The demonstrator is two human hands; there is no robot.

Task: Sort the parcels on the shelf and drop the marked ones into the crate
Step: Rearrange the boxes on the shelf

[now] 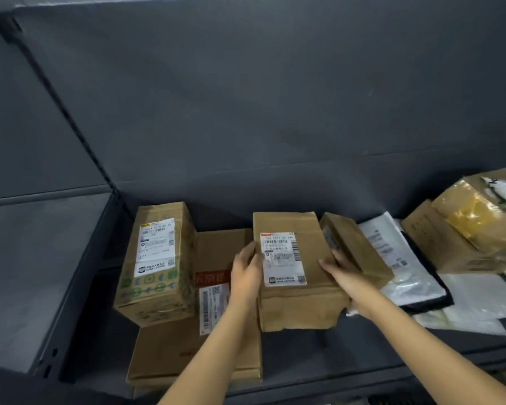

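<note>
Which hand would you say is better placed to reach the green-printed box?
Likely left: the left hand grips the middle box on the side facing the green-printed box; the right hand is beyond it.

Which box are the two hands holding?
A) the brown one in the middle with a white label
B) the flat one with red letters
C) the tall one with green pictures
A: the left hand and the right hand grip opposite sides of the middle brown box.
</note>
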